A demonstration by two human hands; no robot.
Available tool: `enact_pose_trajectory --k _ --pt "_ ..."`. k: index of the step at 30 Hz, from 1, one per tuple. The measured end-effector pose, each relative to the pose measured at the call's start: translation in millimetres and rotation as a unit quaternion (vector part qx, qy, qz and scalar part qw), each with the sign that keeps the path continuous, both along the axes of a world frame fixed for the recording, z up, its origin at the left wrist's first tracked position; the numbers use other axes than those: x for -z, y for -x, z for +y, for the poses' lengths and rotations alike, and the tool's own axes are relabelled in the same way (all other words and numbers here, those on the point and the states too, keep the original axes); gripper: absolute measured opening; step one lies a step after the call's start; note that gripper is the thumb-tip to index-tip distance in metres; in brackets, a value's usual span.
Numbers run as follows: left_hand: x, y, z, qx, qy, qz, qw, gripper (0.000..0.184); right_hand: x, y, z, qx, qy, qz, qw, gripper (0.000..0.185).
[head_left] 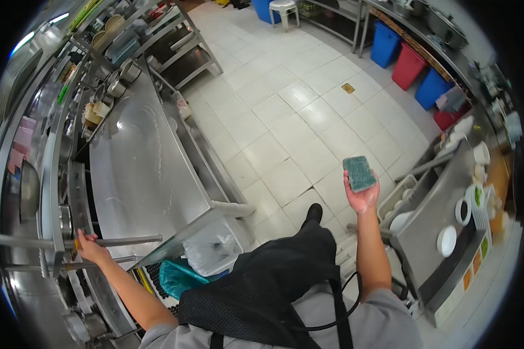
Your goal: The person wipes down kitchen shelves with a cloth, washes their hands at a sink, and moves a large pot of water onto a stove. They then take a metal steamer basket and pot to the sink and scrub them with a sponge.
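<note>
My right hand (363, 196) is raised over the tiled floor with a green scouring sponge (360, 173) resting on its upturned palm and fingers. At the left, my left hand (91, 247) is at a metal rail (131, 239) beside the near end of the steel worktable (140, 168). Its fingers are curled, and a small yellowish thing shows at them; I cannot make out exactly what they hold.
A bin with a clear liner (215, 250) and a teal bag (177, 278) stand below the worktable. On the right is a steel counter (419, 250) with a white bowl (446, 241). Blue bins and a red bin (409, 66) line the far right.
</note>
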State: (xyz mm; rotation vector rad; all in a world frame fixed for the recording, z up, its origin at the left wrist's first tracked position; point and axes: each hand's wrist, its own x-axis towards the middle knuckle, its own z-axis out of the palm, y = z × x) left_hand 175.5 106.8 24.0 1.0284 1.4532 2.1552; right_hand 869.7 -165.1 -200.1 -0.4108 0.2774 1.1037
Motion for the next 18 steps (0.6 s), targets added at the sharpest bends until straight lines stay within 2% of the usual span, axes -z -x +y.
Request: enact_pose_trajectory --k 1,3,7,11,16,18 --pt "-7 -4 1 -0.01 0.004 0.005 1.0 0.018 -4 -17 21 -0.005 0.014 0.01 1.0 0.045" --pt "-2 -15 -1 -0.15 0.039 0.001 0.988 0.021 -10 -58 68 -0.047 0.015 -0.013 0.999 0.045" --pt "4 -25 -1 -0.251 0.042 0.031 0.967 0.019 -20 -117 165 -0.147 0.048 -0.047 0.987 0.047" --pt "4 -32 0 -0.325 0.043 0.046 0.944 0.024 -24 -147 272 -0.25 0.052 -0.073 0.964 0.048" --pt "14 -26 8 -0.494 0.071 0.001 0.867 0.033 -16 -169 415 -0.338 0.06 -0.093 0.935 0.048" --pt "34 -5 5 -0.536 0.068 0.003 0.841 0.035 -15 -176 462 -0.347 0.069 -0.093 0.931 0.049"
